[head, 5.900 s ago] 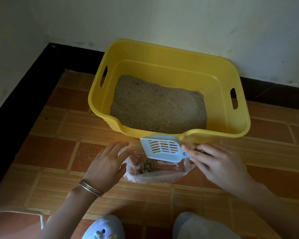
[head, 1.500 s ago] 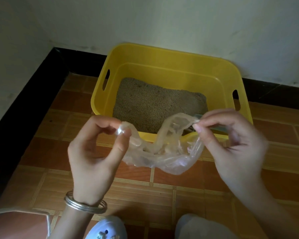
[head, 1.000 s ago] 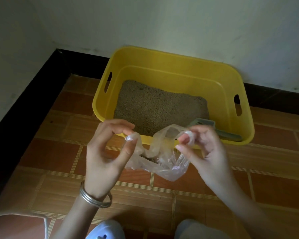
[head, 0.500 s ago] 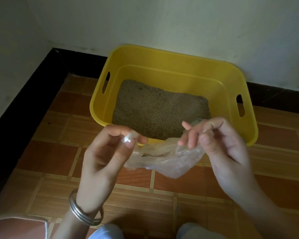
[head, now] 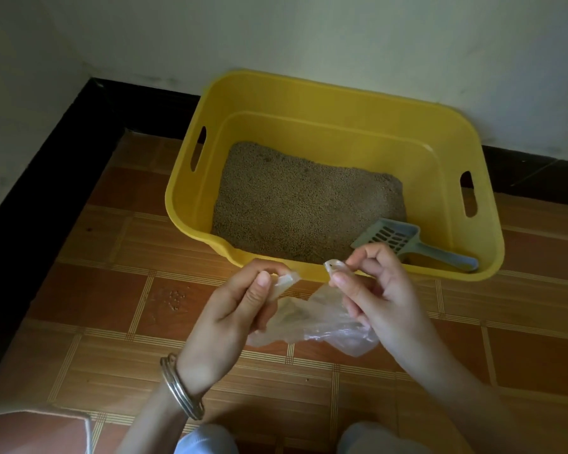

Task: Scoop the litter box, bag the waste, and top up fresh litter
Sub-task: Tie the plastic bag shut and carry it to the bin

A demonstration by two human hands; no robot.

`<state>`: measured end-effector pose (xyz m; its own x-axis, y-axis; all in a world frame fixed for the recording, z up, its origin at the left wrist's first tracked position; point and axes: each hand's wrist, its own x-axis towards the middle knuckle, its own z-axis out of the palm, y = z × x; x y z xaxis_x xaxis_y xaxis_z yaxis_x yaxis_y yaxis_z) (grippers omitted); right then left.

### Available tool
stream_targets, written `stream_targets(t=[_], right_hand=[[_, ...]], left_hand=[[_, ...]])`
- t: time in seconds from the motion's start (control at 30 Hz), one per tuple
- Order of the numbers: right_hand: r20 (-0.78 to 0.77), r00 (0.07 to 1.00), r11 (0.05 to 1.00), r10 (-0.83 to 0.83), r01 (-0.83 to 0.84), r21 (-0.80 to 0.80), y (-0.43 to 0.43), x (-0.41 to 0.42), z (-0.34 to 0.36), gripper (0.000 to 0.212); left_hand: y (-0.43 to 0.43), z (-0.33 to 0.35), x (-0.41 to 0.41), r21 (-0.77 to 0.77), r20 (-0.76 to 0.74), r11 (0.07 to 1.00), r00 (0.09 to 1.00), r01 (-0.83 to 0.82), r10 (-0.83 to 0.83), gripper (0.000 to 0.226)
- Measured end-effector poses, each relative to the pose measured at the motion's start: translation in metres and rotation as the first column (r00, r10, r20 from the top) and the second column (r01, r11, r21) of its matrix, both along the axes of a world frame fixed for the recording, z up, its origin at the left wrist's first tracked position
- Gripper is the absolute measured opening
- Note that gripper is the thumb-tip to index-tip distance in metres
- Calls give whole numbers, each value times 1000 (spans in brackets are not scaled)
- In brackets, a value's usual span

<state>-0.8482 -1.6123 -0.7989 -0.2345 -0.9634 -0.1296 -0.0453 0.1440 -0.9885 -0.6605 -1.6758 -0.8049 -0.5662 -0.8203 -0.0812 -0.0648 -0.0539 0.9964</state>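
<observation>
Set down since the earliest frame, the grey-blue litter scoop (head: pixel 394 239) now lies inside the yellow litter box (head: pixel 309 90), at the near right corner beside the litter (head: pixel 302 204). The clear plastic bag (head: pixel 325 326) (waste was seen in it earlier) is held just in front of the box, low over the tiled floor (head: pixel 79 322). 1 handle loop is pinched by the left hand (head: pixel 240 309) and the other by the right hand (head: pixel 377 296), so both hands are closed on plastic. Tying is judged to be the step in hand. The 2 loops should be crossed and drawn snug, and the bag kept hanging so nothing is tipped out. Spilled grains (head: pixel 176 298) are seen on a tile.
</observation>
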Motion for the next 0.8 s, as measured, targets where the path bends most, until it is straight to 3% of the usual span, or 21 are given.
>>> stream_targets(t=[0.17, 0.33, 0.6, 0.73, 0.8], right_hand=[[-83, 996, 995, 18, -26, -92, -5, 4, -8, 28], [-290, 955, 969, 60, -126, -213, -6, 8, -11, 18], [-493, 852, 917, 175, -323, -233, -7, 8, -6, 14], [-473, 828, 887, 302, -425, -178, -8, 7, -5, 18], [-381, 868, 901, 319, -402, -162, -7, 9, -5, 21]], left_hand=[[6, 1, -13, 284, -38, 959, 999, -20, 32, 25], [6, -1, -20, 432, -64, 902, 997, -20, 52, 31], [5, -4, -20, 463, -120, 886, 990, -11, 75, 15], [5, -10, -21, 475, -152, 878, 977, -61, 150, 12], [5, -10, -20, 485, -162, 873, 975, -56, 153, 18]])
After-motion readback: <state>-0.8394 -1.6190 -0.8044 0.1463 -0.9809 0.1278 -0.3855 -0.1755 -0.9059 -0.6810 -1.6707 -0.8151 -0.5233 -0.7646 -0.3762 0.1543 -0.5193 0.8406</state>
